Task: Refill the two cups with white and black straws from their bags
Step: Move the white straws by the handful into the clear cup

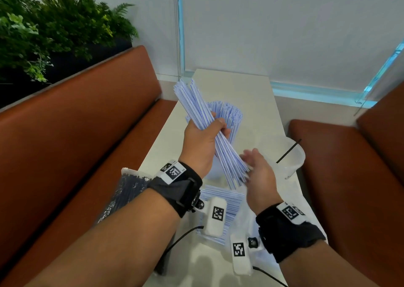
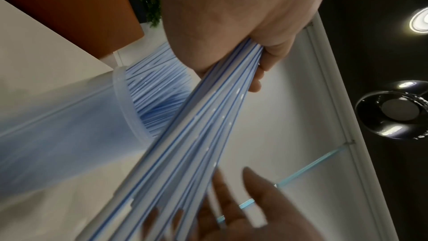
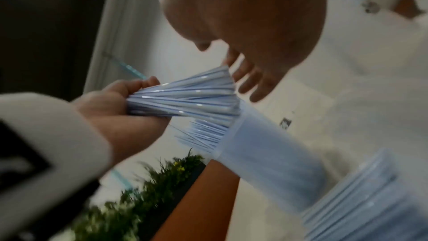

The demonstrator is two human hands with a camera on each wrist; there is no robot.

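Item 1. Bundle of white plastic straws with thin blue stripes [image 1: 209, 138]: held in the air at frame centre in the head view, well above the pale narrow table [image 1: 247, 85]. Long axis runs diagonally, upper ends toward the upper left, lower ends fanned out toward the lower right.

Item 2. Left hand [image 1: 200, 143]: fingers and thumb curled round the bundle's middle, gripping it firmly.

Item 3. Right hand [image 1: 258, 167]: fingers straight and loosely spread, palm set against the fanned lower ends; it presses or taps them and grips nothing. Blurred, so exact contact per finger cannot be told.

Item 4. Clear plastic cup already stocked with white striped straws [image 1: 227, 114]: on the table just behind and below the left hand. In the left wrist view its rim [image 2: 125, 102] lies just beside the held bundle.

Item 5. Second clear plastic cup [image 1: 290, 155]: right of centre, holding a single black straw [image 1: 288, 151].

Item 6. Clear bag of white striped straws [image 1: 220, 212]: lower centre, lying flat under the wrists.

Item 7. Clear bag of black straws [image 1: 126, 190]: lower left, at the table edge.

Judgement: the stocked cup lies up-frame from the bundle, nearest the left hand; the bundle would need tipping upright before going in.
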